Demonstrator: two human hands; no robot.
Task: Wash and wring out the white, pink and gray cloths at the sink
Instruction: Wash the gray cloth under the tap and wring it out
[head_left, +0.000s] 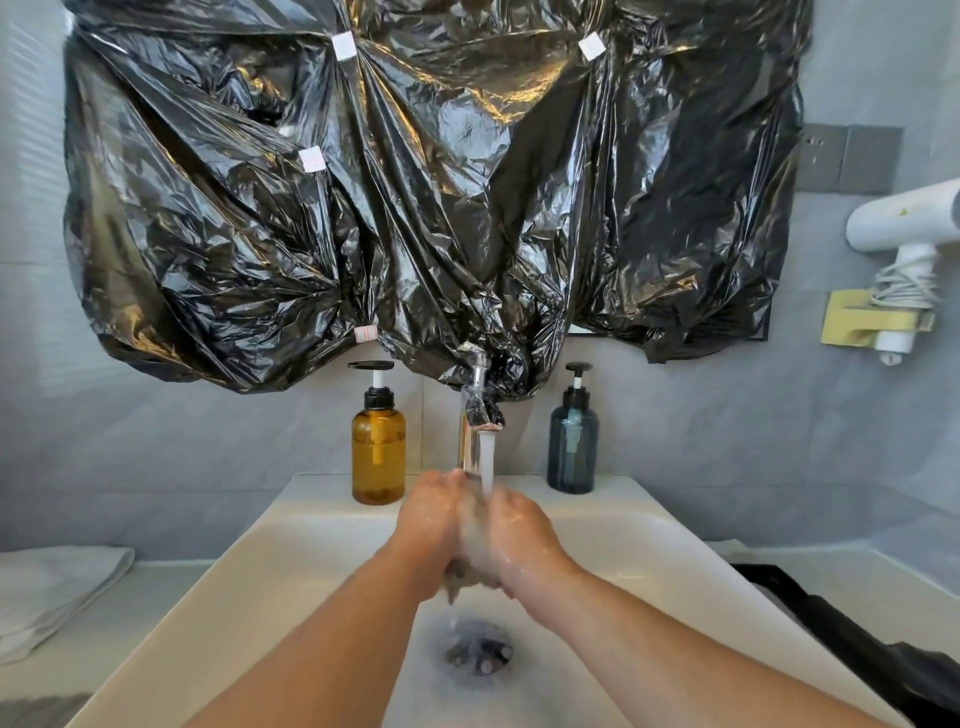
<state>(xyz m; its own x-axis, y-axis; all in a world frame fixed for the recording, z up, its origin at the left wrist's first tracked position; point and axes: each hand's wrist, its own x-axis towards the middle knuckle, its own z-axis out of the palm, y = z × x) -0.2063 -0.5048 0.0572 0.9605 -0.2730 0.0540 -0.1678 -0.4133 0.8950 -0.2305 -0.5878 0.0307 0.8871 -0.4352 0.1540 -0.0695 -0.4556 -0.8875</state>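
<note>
A small wet wad, which appears to be the gray cloth (470, 569) though blur and water make it hard to tell, is squeezed between the left hand (428, 525) and the right hand (522, 540) under the running tap (475, 415), above the drain (478, 649) of the sink (291, 545). The fingers of both hands are pressed together and curled round the wad. The task is judged to be in its washing stage for this one cloth; wringing is probably still to be done. A folded white cloth (57, 582) is laid on the bench left of the sink, and whether it has been washed cannot be told. No pink cloth is seen. No label is borne by the amber bottle (378, 452) or the blue bottle (572, 447). Faint reddish print is carried by the stickers (312, 158) on the black plastic sheet (415, 182), but it cannot be read.
</note>
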